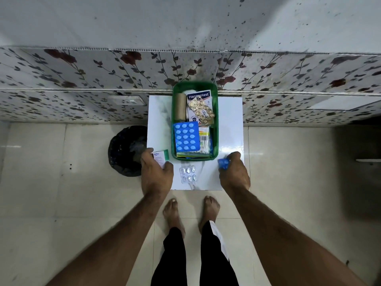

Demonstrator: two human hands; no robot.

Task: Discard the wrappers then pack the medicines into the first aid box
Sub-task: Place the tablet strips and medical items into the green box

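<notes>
A green first aid box (215,124) stands on a small white table (231,112). Inside it lie a blue blister strip (186,137), a gold blister strip (202,111), a Hansaplast pack (198,96), a tan bandage roll (180,106) and other packets. My left hand (156,172) grips a small white and green medicine carton (160,156) at the table's left front corner. My right hand (234,172) holds a small blue blister piece (223,163) at the right front corner. A silver blister strip (188,174) lies on the table between my hands.
A round bin lined with a black bag (126,150) stands on the tiled floor just left of the table. The table backs onto a floral tiled wall (82,79). My bare feet (191,211) are right in front of the table.
</notes>
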